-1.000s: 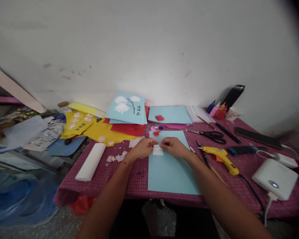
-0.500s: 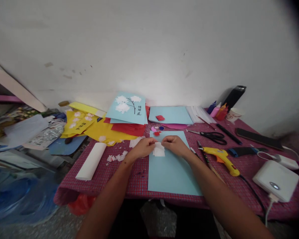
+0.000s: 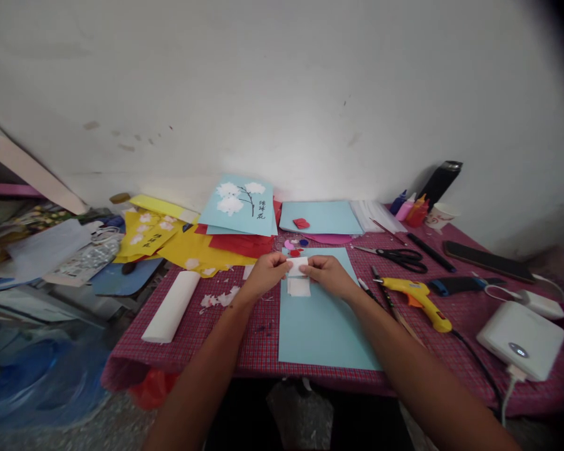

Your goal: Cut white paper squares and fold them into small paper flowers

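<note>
My left hand (image 3: 269,273) and my right hand (image 3: 325,273) pinch the two sides of a small white paper piece (image 3: 297,266) between thumbs and fingers. Just below it, a small stack of white paper squares (image 3: 299,287) lies on the light blue sheet (image 3: 326,329). A red paper shape (image 3: 295,253), a pink disc (image 3: 289,244) and a dark blue disc (image 3: 303,242) are beyond my hands.
At the right are black scissors (image 3: 402,255), a yellow glue gun (image 3: 420,299) with a cord and a white power bank (image 3: 521,338). A white paper roll (image 3: 172,307) and paper scraps (image 3: 220,297) lie left. Behind stands a flower picture (image 3: 239,203).
A white paper piece has come up between my hands, held apart from the stack, which now shows uncovered below. Both hands have shifted slightly.
</note>
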{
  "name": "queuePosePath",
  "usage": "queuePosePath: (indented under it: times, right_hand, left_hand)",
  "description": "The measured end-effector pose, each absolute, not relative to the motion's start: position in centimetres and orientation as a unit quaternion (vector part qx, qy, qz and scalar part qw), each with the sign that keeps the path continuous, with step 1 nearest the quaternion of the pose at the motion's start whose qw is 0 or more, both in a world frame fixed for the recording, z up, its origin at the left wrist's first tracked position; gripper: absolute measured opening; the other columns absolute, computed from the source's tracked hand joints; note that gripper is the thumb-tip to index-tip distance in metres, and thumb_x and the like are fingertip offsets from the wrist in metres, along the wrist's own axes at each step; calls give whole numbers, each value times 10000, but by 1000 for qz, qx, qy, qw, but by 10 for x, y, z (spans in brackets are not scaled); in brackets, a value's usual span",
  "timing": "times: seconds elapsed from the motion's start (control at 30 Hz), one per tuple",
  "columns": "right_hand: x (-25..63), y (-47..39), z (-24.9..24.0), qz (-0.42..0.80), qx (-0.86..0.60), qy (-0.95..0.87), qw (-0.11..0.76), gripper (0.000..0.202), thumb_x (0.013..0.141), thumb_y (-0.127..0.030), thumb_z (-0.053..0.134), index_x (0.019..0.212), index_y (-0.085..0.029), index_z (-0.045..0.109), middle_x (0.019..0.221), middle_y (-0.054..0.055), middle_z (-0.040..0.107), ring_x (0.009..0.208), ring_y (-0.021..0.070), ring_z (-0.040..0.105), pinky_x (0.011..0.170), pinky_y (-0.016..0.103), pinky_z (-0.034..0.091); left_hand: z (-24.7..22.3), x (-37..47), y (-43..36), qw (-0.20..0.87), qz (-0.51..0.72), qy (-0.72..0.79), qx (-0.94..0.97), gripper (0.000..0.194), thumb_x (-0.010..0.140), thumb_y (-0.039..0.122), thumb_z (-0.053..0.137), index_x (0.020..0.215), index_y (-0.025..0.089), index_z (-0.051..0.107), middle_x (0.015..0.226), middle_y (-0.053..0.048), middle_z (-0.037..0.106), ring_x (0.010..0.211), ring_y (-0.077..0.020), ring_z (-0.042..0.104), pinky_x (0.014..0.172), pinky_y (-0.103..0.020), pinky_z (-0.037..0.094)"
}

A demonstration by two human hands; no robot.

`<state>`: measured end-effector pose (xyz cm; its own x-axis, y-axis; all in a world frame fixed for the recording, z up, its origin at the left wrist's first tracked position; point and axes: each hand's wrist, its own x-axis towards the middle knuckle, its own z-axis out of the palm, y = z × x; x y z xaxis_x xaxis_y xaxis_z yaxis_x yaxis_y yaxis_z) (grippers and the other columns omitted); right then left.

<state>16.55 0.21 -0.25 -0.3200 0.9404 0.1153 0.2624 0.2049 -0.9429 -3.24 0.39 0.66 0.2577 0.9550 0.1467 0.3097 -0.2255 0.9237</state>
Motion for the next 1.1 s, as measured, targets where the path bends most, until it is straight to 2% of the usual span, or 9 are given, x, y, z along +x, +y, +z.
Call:
queuePosePath:
  times: [0.2,0.4,0.63,0.77,1.1]
  right_hand:
    - [164,2,-2,439,-456,-682,367,358,787,-474,575,657,-142,587,551,-34,481,498,83,379,477,211,272]
    - [163,1,1,428,-447,-696,364,394,817,-482,545,600,-153,554,528,-30,491,490,87,385,483,220,282]
    - [164,0,0,439,-432,-692,376,371,800,-508,570,675,-158,570,558,-32,505,500,88,397,481,217,279]
    - [163,1,-2,449,-436,-681,381,359,757,-481,627,630,-163,522,536,-45,477,482,78,370,468,215,261]
    - [165,2,-5,457,-430,-694,352,372,810,-479,562,699,-137,656,542,-18,532,486,89,424,482,218,300]
  left_hand:
    - [2,-31,4,479,371,436,665,329,790,443,553,879,136,631,661,-2,577,525,-82,453,492,-198,319]
    - [-5,-33,7,464,375,463,655,376,769,502,566,722,131,602,589,1,553,494,-77,423,469,-198,281]
    - [-8,-32,9,464,376,468,652,395,759,519,582,765,127,627,596,0,560,494,-79,439,455,-194,274]
    - [-9,-32,10,464,376,470,650,410,744,536,599,740,126,620,580,4,553,488,-79,444,449,-192,279]
    - [-8,-30,9,492,384,461,630,430,734,537,625,808,114,646,620,-8,581,502,-83,481,457,-197,324]
